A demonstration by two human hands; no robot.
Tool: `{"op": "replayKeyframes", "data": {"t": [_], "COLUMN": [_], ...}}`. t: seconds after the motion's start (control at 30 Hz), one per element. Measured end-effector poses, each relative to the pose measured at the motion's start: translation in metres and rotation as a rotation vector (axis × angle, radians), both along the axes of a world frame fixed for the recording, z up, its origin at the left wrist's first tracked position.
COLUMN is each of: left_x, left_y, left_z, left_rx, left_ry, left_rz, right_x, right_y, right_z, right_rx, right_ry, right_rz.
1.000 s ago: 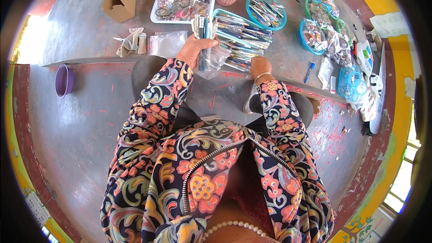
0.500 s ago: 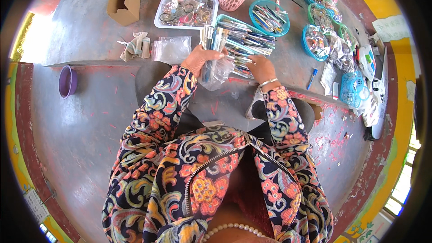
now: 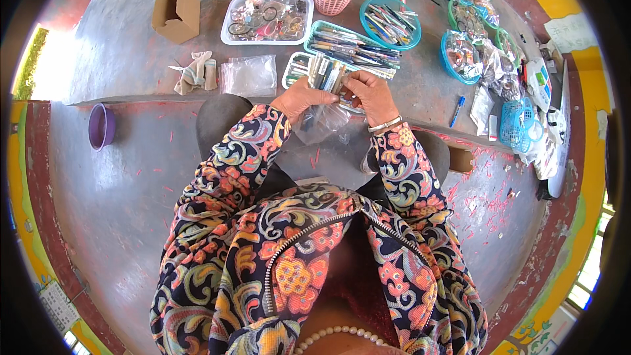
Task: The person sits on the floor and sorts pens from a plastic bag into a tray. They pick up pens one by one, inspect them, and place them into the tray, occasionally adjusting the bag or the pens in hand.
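Note:
My left hand (image 3: 302,98) is closed round a bundle of pens (image 3: 323,70) standing upright, with a clear plastic bag (image 3: 319,127) hanging below it. At the bundle's right side is my right hand (image 3: 373,97), its fingers bent in and pressed together against the pens. Exactly what the right fingertips pinch is partly hidden. Just beyond my hands, a teal tray (image 3: 309,44) full of pens lies on the grey raised surface. A smaller pale tray (image 3: 285,77) of pens is partly covered by my hands.
Beyond are a round blue basket (image 3: 364,25) of pens, white trays (image 3: 225,34) of hair ties and a pink basket (image 3: 328,4). Flat clear bags (image 3: 251,75), a cloth glove (image 3: 197,73) and a cardboard box (image 3: 177,14) lie left. A blue marker (image 3: 457,111) lies right.
My right hand has come from the pen tray up to the bundle in my left hand. The bundle and bag have shifted slightly right and nearer to me, uncovering the pale tray.

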State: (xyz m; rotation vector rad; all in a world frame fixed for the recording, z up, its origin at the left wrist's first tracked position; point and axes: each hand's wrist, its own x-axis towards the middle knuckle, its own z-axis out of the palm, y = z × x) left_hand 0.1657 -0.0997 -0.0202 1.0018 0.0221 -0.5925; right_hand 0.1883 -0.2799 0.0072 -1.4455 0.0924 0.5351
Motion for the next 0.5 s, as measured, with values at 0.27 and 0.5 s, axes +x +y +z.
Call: {"op": "replayKeyframes", "data": {"t": [0.27, 0.5], "left_x": [0.002, 0.002], "left_y": [0.004, 0.005], "left_z": [-0.001, -0.003], "left_rx": [0.009, 0.022], "left_ry": [0.024, 0.026], "left_rz": [0.026, 0.058], "right_x": [0.007, 0.016], "right_y": [-0.004, -0.016], "right_z": [-0.005, -0.004], "right_rx": [0.2, 0.18], "right_ry": [0.0, -0.033], "right_rz": [-0.126, -0.167]}}
